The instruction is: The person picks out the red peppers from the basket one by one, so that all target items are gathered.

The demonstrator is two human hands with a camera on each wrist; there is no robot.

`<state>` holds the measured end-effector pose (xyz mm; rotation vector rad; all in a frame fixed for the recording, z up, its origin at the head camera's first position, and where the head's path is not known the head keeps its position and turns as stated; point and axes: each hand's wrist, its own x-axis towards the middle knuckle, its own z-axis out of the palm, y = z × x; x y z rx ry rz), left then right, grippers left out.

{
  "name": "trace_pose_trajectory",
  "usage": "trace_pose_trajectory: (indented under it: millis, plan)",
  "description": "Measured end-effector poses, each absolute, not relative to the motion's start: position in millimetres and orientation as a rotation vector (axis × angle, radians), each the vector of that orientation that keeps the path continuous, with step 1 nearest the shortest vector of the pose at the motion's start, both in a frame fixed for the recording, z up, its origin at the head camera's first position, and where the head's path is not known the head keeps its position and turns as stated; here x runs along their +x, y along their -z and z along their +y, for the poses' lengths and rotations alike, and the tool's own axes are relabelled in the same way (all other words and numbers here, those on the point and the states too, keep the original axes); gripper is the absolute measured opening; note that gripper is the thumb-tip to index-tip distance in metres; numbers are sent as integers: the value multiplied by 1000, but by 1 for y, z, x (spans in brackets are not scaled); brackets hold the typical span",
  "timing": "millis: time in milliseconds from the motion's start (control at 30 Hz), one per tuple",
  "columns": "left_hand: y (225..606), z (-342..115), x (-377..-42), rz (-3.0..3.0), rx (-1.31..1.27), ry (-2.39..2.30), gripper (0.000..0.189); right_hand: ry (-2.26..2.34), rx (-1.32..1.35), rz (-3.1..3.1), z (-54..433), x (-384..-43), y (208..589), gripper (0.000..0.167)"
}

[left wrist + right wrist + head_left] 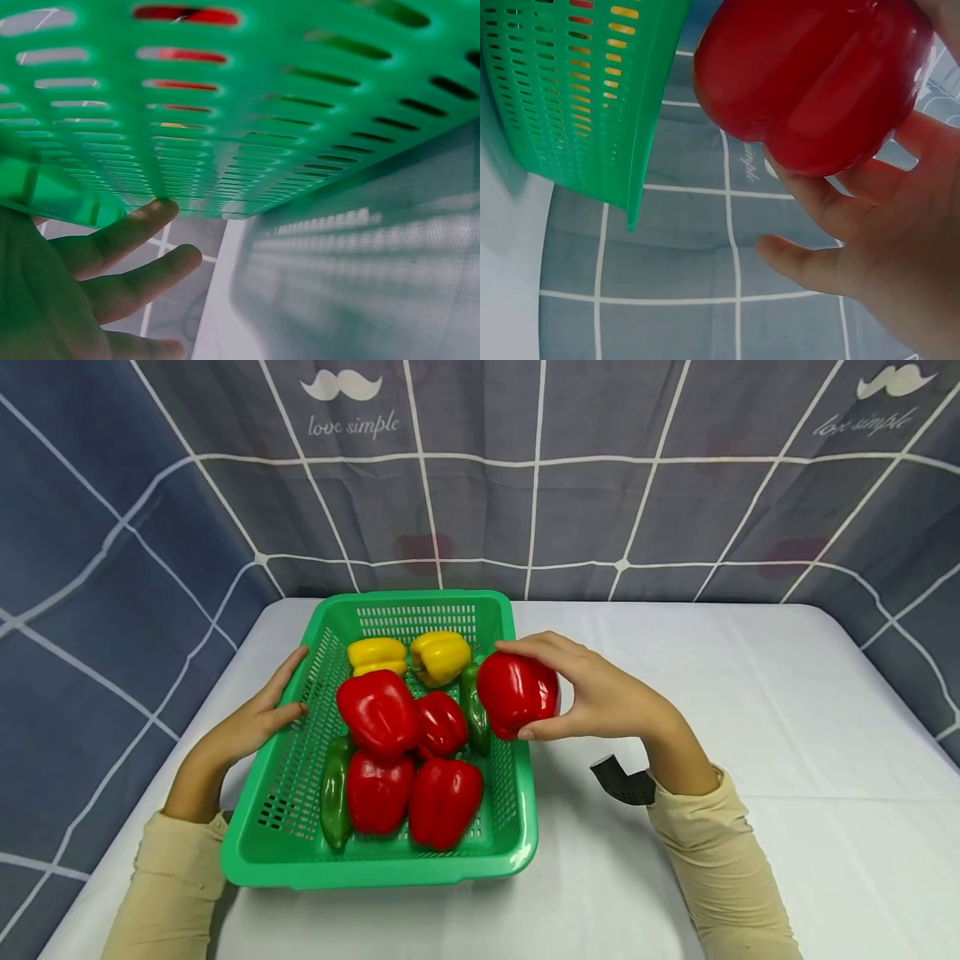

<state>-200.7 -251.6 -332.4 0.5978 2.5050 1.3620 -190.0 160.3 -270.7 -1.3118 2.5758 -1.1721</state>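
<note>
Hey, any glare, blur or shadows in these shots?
Head view: bright glints on the held red pepper, soft shadow right of the green basket; left wrist view: hazy, the basket's nearest part blurred, shadow across the white tabletop; right wrist view: dimmer, the pepper's highlights muted.

A large, glossy red pepper is in the grip of the right hand, with fingers against its lobed skin and one finger held away from it. The pepper is just outside the long rim of a green basket; a narrow strip of cloth shows between them. Through the slots in the basket's wall, yellow and a little red can be seen. The basket stands on a white worktop, its far bottom corner near the worktop's edge. Beyond that edge hangs the cloth, grey-blue with white lines and partly hidden pale lettering.
</note>
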Motion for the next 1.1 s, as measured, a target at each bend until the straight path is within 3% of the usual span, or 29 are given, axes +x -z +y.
trace_pose_trajectory:
  millis: [1100]
  plan:
    - [335, -252, -200, 2498, 639, -1386, 71, 1092, -1168, 2767, 178, -205, 274, 75]
